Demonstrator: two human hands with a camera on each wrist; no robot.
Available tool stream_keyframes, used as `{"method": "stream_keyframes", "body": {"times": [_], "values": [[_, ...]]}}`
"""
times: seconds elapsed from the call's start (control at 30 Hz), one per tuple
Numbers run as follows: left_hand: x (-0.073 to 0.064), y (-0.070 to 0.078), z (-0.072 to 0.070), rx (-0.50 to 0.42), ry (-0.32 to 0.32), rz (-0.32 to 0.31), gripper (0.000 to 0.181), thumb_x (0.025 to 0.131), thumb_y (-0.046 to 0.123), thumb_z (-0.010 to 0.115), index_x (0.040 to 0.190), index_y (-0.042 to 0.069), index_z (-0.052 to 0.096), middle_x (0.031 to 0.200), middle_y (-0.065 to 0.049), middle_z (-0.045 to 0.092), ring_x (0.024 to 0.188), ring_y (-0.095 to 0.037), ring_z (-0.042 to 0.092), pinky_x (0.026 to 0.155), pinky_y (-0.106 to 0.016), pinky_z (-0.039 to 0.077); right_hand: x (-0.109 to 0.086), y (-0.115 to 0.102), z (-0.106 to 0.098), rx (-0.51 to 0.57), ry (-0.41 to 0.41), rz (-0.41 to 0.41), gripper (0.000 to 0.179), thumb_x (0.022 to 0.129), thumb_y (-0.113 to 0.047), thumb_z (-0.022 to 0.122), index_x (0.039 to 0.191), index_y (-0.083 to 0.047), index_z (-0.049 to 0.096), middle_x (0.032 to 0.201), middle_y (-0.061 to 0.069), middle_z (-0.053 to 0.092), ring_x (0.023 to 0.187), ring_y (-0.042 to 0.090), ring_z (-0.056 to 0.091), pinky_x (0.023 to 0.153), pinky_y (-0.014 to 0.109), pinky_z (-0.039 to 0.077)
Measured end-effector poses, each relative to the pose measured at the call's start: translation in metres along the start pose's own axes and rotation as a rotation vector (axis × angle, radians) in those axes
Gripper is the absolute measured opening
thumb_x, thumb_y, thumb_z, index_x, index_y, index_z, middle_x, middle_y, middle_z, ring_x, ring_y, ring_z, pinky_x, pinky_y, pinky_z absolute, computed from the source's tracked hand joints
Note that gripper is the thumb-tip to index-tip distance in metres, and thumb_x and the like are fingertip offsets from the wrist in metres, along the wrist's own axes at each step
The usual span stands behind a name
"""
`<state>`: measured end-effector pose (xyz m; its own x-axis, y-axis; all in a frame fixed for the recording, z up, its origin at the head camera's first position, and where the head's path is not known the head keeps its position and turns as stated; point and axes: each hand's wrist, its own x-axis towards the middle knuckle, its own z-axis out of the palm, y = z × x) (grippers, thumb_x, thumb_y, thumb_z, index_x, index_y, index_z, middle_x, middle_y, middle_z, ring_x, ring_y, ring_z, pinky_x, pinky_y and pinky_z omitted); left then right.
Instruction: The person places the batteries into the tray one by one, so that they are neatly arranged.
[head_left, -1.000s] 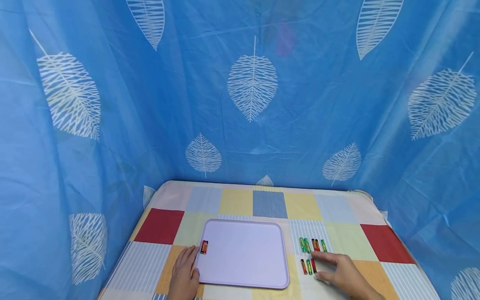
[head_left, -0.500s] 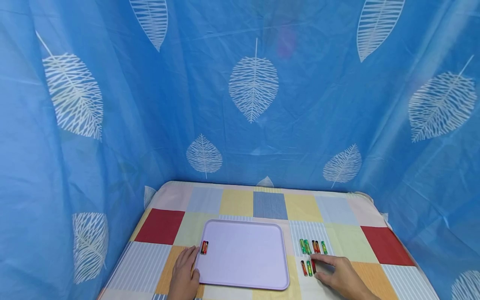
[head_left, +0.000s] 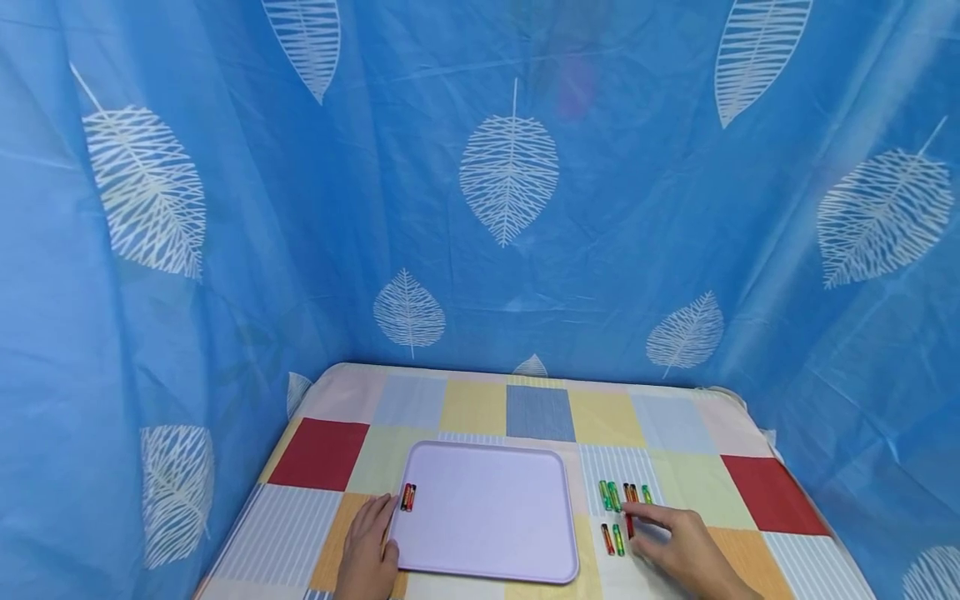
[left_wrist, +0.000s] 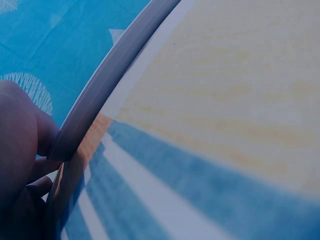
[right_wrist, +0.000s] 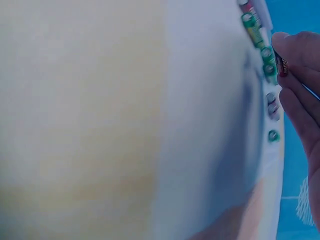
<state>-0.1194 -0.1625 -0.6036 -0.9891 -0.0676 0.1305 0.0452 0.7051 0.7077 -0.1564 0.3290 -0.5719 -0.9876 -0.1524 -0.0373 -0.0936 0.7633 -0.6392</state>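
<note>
Right-hand fingers (head_left: pixel 656 514) are pinching a red battery (right_wrist: pixel 282 67) at their tips — lettering unreadable — beyond the tray's right edge (head_left: pixel 573 525).

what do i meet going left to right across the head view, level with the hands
Left hand, lilac tray, red battery on the cloth, green battery, then the right hand, pinching a dark red battery at its fingertips.
</note>
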Motion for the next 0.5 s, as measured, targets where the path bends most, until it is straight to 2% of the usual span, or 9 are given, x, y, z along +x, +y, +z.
{"method": "stream_keyframes", "body": {"times": [0.2,0.33,0.5], "values": [[0.002,0.0,0.0,0.0,-0.002,-0.001,0.064,0.09,-0.004,0.064,0.154,-0.003,0.058,0.16,-0.024,0.055,0.155,-0.051,0.038,0.127,-0.073,0.029,0.013,-0.016,0.002,0.024,0.023,-0.144,0.045,0.087,-0.018,0.091,0.131,-0.016,0.081,0.128,0.002,0.081,0.122,0.016,0.074,0.098,0.043,0.068],[0.001,-0.003,0.002,-0.004,0.015,0.019,0.063,0.09,-0.006,0.064,0.153,-0.003,0.059,0.158,-0.025,0.056,0.154,-0.052,0.039,0.126,-0.073,0.03,0.023,-0.027,0.013,0.059,0.053,-0.251,0.044,0.088,-0.016,0.091,0.13,-0.012,0.081,0.126,0.002,0.082,0.119,0.011,0.075,0.095,0.039,0.069],[0.0,-0.005,0.004,0.007,0.036,0.044,0.062,0.089,-0.006,0.065,0.151,-0.003,0.061,0.156,-0.024,0.058,0.153,-0.051,0.042,0.126,-0.072,0.032,0.037,-0.045,0.03,0.124,0.038,-0.32,0.043,0.091,-0.017,0.089,0.133,-0.009,0.079,0.126,0.003,0.082,0.117,0.015,0.078,0.094,0.036,0.069]]}}
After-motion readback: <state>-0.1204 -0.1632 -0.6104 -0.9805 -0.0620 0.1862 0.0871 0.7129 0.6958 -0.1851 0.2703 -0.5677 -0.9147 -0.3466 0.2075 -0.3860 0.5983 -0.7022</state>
